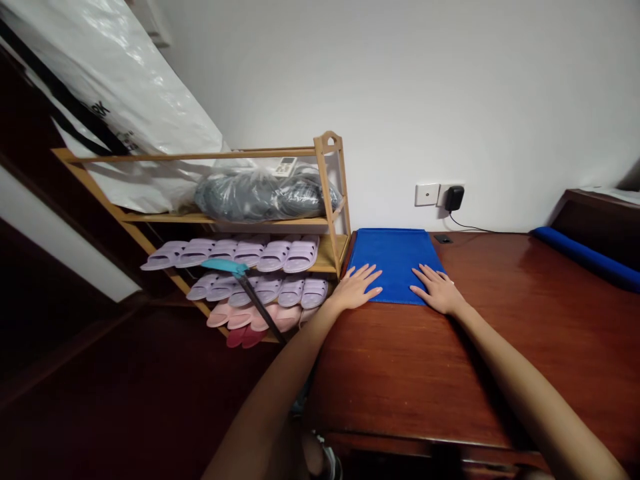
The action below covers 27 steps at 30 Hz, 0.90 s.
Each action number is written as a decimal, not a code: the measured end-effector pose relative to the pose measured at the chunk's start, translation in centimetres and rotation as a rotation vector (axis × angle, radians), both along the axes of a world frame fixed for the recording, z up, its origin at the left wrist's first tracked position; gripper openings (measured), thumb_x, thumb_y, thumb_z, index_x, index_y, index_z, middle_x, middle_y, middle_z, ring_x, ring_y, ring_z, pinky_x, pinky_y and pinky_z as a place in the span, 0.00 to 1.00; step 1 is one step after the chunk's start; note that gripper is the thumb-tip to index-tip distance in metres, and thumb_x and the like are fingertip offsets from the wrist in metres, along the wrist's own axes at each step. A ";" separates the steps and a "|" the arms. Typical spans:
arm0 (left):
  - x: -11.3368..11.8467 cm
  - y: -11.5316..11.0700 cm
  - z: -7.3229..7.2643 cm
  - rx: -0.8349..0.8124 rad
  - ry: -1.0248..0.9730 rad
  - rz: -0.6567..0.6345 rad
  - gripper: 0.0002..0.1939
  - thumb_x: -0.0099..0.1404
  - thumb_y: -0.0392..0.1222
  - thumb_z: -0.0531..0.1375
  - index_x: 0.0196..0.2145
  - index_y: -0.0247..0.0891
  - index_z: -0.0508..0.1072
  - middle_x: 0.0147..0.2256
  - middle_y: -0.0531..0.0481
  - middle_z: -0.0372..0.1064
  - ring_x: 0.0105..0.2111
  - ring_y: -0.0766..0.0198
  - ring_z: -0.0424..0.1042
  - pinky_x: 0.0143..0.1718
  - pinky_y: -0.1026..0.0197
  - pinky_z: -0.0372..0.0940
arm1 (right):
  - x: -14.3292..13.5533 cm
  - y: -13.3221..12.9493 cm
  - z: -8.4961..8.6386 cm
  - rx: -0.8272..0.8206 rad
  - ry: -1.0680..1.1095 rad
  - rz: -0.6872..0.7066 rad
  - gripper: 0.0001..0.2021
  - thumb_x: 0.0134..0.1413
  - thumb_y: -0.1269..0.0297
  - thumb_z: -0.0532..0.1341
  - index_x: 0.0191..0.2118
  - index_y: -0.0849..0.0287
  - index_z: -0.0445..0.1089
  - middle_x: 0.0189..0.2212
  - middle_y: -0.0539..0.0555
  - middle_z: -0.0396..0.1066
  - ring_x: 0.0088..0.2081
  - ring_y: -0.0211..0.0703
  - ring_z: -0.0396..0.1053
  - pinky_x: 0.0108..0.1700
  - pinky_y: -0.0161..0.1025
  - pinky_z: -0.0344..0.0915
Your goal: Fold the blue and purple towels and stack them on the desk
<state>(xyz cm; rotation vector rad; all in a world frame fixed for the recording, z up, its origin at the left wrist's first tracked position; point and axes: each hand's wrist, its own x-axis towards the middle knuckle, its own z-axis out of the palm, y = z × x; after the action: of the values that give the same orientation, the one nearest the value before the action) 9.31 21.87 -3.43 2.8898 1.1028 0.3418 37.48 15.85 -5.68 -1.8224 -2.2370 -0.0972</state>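
A flat blue fabric piece (395, 257) lies on the dark red wooden table (400, 373), its far edge close to the wall. My left hand (356, 288) rests on its near left corner with the fingers spread. On the near right corner lies my right hand (436, 289), also flat with fingers apart. Between the two hands the blue surface looks smooth. Neither hand grips anything. Whether the piece is folded or a single layer I cannot tell.
Left of the table stands a wooden rack (327, 200) with lilac slippers (300, 255), pink slippers (260, 316) and a plastic-wrapped grey bundle (260, 193). A blue-topped handle (225, 267) leans before it. A black charger (454, 198) and a blue roll (585, 257) are to the right.
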 end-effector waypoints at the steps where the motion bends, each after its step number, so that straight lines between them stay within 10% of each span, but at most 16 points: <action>1: 0.0 -0.1 0.0 0.005 0.004 0.003 0.31 0.68 0.63 0.41 0.64 0.50 0.50 0.66 0.52 0.43 0.65 0.57 0.41 0.62 0.47 0.37 | -0.1 -0.1 0.0 0.000 0.001 -0.001 0.36 0.58 0.37 0.38 0.65 0.54 0.49 0.65 0.56 0.44 0.66 0.47 0.41 0.63 0.51 0.43; 19: -0.2 -1.1 0.0 0.011 -0.025 0.002 0.32 0.68 0.64 0.42 0.64 0.50 0.51 0.65 0.49 0.45 0.64 0.56 0.43 0.62 0.44 0.38 | 0.1 -1.5 0.6 -0.027 0.038 0.027 0.34 0.58 0.38 0.39 0.65 0.49 0.48 0.66 0.52 0.43 0.66 0.44 0.40 0.64 0.51 0.42; 27: -0.4 -0.9 -0.1 0.015 -0.055 -0.015 0.31 0.68 0.63 0.43 0.63 0.50 0.52 0.65 0.50 0.46 0.64 0.57 0.43 0.61 0.43 0.39 | 15.7 -5.7 -2.7 -0.086 0.094 -0.298 0.36 0.56 0.37 0.39 0.64 0.53 0.52 0.65 0.55 0.45 0.65 0.49 0.43 0.61 0.56 0.47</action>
<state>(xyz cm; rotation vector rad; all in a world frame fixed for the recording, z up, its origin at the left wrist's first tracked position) 8.88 20.96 -3.50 2.8814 1.0740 0.4283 53.15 10.18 -8.36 -2.1478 -1.9217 0.0300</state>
